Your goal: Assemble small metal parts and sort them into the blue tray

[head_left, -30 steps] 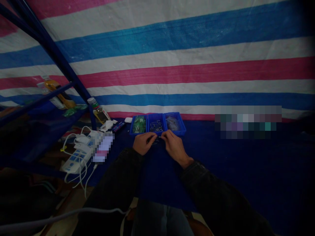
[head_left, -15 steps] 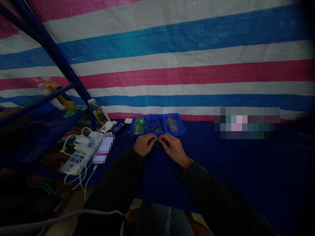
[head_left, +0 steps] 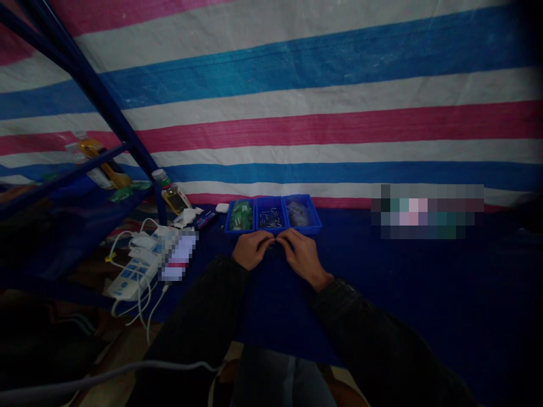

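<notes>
My left hand and my right hand meet at the fingertips, just in front of three blue bins. Both are closed in a pinch. Whatever lies between the fingers is too small and dark to name. Directly beyond the hands, the middle bin holds several small, thin metal pieces. Green plastic packets fill the left bin. In the right bin lie clear plastic bags with something inside that I cannot make out.
A white power strip with tangled cables and a blurred-out phone lie at the left. Behind them stand a bottle and a blue metal frame. A striped plastic sheet hangs behind the blue table.
The fingertips of both hands have drawn closer together. A small pale thing seen at the right fingertips before no longer shows. The view has shifted very slightly.
</notes>
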Demonstrator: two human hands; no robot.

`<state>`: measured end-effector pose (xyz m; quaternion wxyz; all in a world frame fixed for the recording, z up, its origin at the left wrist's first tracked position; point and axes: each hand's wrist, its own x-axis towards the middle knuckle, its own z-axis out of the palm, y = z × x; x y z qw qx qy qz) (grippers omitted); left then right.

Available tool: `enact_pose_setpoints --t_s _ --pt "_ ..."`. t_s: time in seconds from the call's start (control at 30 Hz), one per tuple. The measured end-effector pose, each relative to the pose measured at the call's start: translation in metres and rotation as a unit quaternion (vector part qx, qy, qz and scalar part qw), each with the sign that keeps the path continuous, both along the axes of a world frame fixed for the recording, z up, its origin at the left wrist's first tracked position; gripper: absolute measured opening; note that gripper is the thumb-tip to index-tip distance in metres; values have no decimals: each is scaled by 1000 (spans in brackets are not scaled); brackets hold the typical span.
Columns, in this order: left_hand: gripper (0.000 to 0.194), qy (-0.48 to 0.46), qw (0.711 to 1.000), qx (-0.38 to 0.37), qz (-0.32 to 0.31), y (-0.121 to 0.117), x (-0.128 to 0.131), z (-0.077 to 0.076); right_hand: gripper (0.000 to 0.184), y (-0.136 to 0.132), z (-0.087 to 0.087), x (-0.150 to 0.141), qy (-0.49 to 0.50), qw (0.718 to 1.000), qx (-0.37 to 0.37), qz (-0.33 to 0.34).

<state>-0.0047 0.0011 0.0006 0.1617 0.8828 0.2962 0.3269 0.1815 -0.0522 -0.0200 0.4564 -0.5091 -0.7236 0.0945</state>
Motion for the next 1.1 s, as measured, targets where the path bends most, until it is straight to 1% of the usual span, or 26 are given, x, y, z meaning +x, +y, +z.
enact_pose_setpoints --t_s 0.3,0.37,0.47,0.6,0.77,0.93,1.1 --pt "17 -23 1000 -3 3 2 0 -3 31 4 -4 -1 -62 997 -34 -41" --pt "17 -20 1000 -6 5 2 0 -3 30 4 -4 -1 -51 997 -38 -36" --pt "17 -12 1000 -8 14 3 -1 -3 26 4 -3 -1 -13 999 -36 -22" --pt "18 -7 1000 -4 30 4 -2 -2 20 5 -1 0 31 999 -25 -8" --pt "16 -14 999 -1 42 6 -3 -3 15 4 0 1 71 997 -4 -6" --pt "18 -18 999 0 43 7 -4 -4 14 4 1 2 87 996 13 -13" --pt "18 -30 999 12 35 6 -4 -1 16 2 3 1 93 995 28 -12"
